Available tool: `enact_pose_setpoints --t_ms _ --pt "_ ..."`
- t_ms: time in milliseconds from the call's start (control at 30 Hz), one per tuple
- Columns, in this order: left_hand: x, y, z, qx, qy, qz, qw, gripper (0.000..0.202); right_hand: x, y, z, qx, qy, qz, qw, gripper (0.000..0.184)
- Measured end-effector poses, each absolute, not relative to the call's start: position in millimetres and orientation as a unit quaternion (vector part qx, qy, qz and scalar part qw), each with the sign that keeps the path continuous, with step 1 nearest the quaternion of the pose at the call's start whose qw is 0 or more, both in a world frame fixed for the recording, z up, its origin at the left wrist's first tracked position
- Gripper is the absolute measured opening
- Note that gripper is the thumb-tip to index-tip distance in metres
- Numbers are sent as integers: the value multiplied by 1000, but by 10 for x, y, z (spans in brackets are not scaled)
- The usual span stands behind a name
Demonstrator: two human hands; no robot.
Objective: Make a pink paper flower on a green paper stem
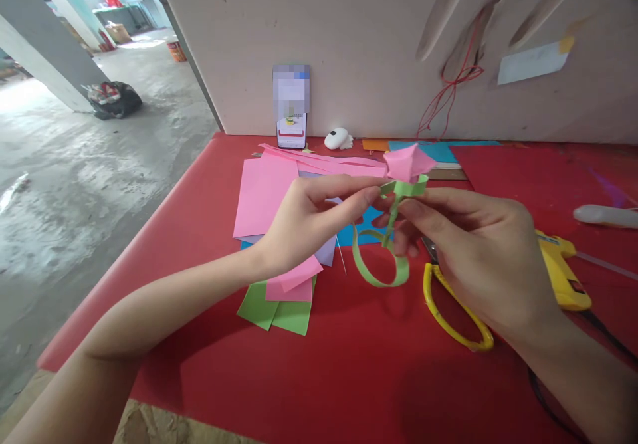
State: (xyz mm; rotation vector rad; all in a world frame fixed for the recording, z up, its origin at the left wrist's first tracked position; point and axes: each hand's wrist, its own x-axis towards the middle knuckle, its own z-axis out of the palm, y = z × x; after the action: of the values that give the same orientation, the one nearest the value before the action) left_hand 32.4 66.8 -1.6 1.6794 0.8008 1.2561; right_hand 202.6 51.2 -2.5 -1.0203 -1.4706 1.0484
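Between my two hands, above the red table, is a paper flower with a folded pink bloom [406, 163] and a thin green stem [392, 221]. My left hand [326, 208] pinches a green paper piece just under the bloom, from the left. From the right, my right hand [463, 238] grips the flower near the top of its stem, thumb and fingers closed. A curled green paper strip [381, 278] hangs in a loop below the hands. Some of the right fingers are hidden behind the flower.
Yellow-handled scissors [456, 314] and a yellow glue gun [563, 271] with a cord lie at the right. Pink sheets [264, 195] and green paper pieces [292, 314] lie at the left. A phone [292, 108] leans on the back board beside a white figure [339, 138].
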Motion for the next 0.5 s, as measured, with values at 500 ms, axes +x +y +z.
enact_pose_setpoints --t_ms 500 --pt "338 690 -54 620 327 527 481 14 2006 506 -35 -382 -601 487 506 6"
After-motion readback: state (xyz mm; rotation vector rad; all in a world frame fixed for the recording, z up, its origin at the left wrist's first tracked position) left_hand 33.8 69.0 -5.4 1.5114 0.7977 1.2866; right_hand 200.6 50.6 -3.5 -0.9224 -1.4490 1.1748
